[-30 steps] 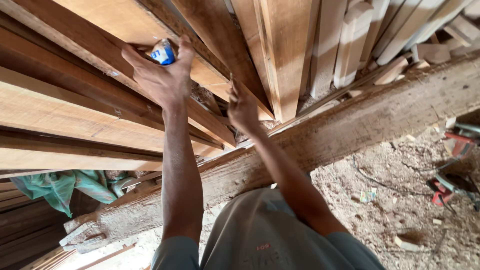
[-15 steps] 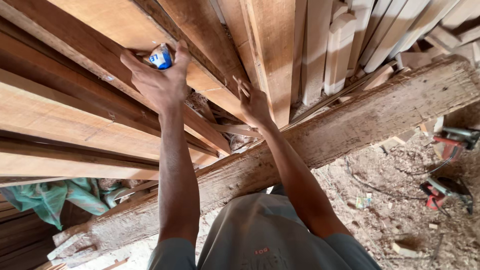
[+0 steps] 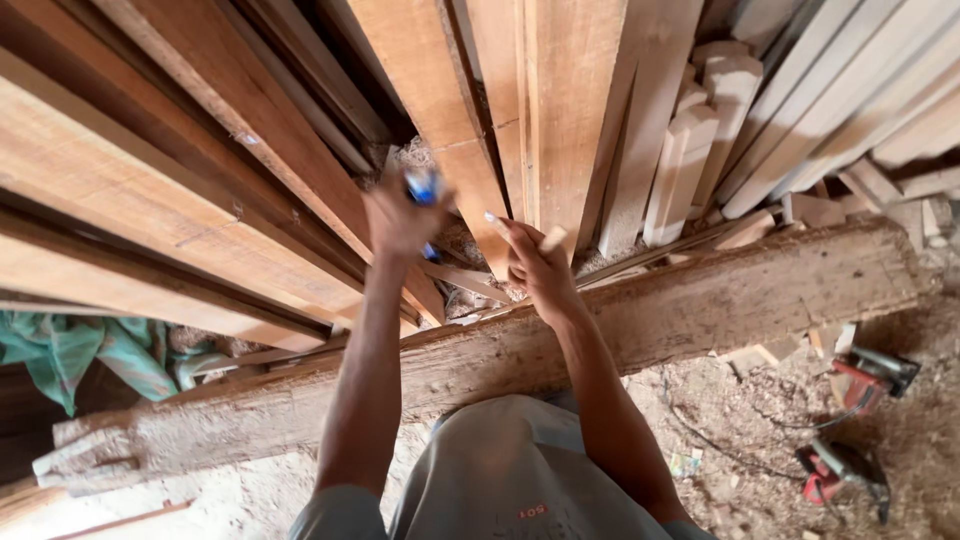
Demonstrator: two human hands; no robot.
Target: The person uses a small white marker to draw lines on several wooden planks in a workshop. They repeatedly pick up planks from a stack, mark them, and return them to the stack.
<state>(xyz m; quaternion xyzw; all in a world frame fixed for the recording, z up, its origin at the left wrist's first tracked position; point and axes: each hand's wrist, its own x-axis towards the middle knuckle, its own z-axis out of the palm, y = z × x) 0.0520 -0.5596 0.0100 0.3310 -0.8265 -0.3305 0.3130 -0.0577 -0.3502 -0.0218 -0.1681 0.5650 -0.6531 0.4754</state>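
Head view: our left hand (image 3: 400,215) gripped a blue tape measure (image 3: 423,186); our right hand (image 3: 540,268) pinched a small wood offcut (image 3: 552,239) just right of it, plank (image 3: 440,120) running away above.

Warm, even daylight is cast over the planks (image 3: 180,210), while deep shadow is held in the gaps between them. The left hand (image 3: 405,215) is smeared by motion blur. Straight boards are bowed outward near the edges.

Shirt (image 3: 510,470): grey, short-sleeved, with a small red mark on the front
Sleeves: end above the elbows
Forearms: bare
Hands: bare, no gloves
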